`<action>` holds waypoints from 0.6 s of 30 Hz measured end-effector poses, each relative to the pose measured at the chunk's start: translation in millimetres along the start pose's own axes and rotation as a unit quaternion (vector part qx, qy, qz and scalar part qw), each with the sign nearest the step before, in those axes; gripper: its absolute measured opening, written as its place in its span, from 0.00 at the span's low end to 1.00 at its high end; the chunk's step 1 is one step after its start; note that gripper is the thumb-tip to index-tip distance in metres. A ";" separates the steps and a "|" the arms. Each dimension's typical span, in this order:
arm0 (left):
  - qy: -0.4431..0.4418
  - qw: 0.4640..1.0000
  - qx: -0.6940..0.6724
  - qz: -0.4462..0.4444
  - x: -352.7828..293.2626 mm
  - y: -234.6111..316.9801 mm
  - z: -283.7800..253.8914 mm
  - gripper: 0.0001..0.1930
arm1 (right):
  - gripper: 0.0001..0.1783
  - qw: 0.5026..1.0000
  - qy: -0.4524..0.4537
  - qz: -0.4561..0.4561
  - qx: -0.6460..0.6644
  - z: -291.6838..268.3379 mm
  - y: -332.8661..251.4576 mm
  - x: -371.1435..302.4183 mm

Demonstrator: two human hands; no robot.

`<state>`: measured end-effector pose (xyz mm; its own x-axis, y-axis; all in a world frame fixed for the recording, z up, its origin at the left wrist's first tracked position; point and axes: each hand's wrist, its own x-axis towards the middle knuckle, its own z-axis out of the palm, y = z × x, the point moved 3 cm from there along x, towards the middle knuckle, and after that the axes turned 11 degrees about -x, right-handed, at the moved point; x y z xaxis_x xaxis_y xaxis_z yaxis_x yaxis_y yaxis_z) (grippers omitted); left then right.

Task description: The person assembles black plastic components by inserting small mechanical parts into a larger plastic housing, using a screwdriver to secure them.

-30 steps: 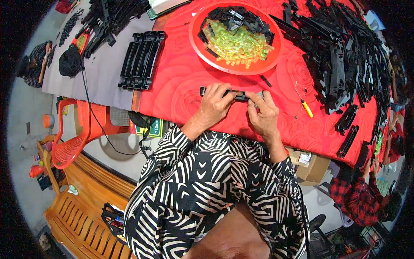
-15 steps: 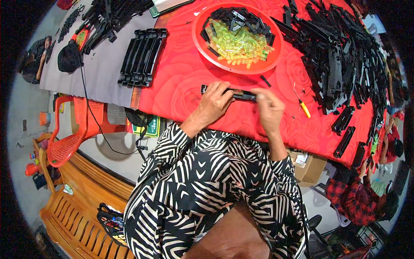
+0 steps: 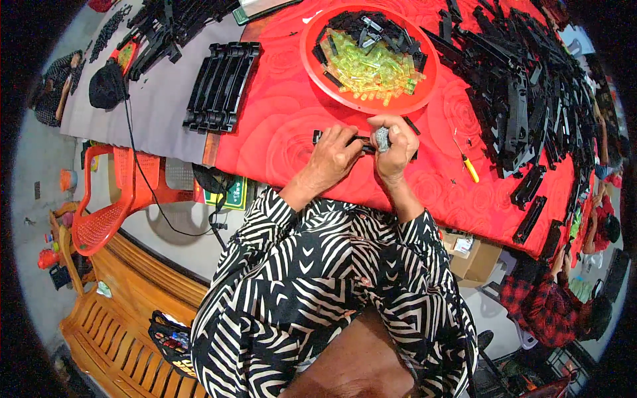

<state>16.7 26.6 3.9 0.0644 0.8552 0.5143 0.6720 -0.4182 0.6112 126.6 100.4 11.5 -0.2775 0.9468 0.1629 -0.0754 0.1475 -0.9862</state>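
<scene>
My left hand (image 3: pixel 329 159) is closed on a long black plastic part (image 3: pixel 318 136), pressing it against the red cloth in front of me. Over the same part, toward its right end, my right hand (image 3: pixel 398 149) makes a fist round a short grey tool handle (image 3: pixel 381 138). The handle's rounded top shows above the fingers, but its lower end is hidden by the hand. Beyond my hands stands a red bowl (image 3: pixel 310 74) with yellow-green translucent pieces (image 3: pixel 368 63) and small black pieces.
A small black strip (image 3: pixel 411 125) and a yellow-handled screwdriver (image 3: pixel 470 168) lie on the right. Farther right is a big heap of black plastic parts (image 3: pixel 521 99). Several black parts (image 3: pixel 222 86) stand lined up on the left. A red plastic chair (image 3: pixel 126 199) is beside the table.
My right hand, blurred and farther right before, has moved left and turned upright over the black part. The grey handle now shows in its grip. My left hand stays nearly in place.
</scene>
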 end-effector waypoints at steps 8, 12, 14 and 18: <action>-0.024 1.000 0.009 -0.015 -1.8 -1.7 0.9 0.07 | 0.20 0.991 -0.018 -0.064 -0.117 6.2 -11.0 0.7; -0.028 0.999 0.008 -0.017 2.5 1.1 0.7 0.07 | 0.21 0.992 -0.031 -0.045 -0.112 6.8 -8.5 5.9; -0.042 0.999 0.015 -0.028 1.3 0.7 0.6 0.07 | 0.20 0.991 -0.036 -0.056 -0.115 5.5 -9.2 5.8; -0.025 0.999 0.015 -0.024 -4.5 -3.7 5.0 0.07 | 0.19 0.999 0.021 -0.009 0.022 -8.7 4.9 2.4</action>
<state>17.7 25.8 -3.7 0.0679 0.8881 0.4546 0.6971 -0.3682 0.6152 133.9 106.0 6.8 -0.2350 0.9557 0.1774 -0.1230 0.1518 -0.9807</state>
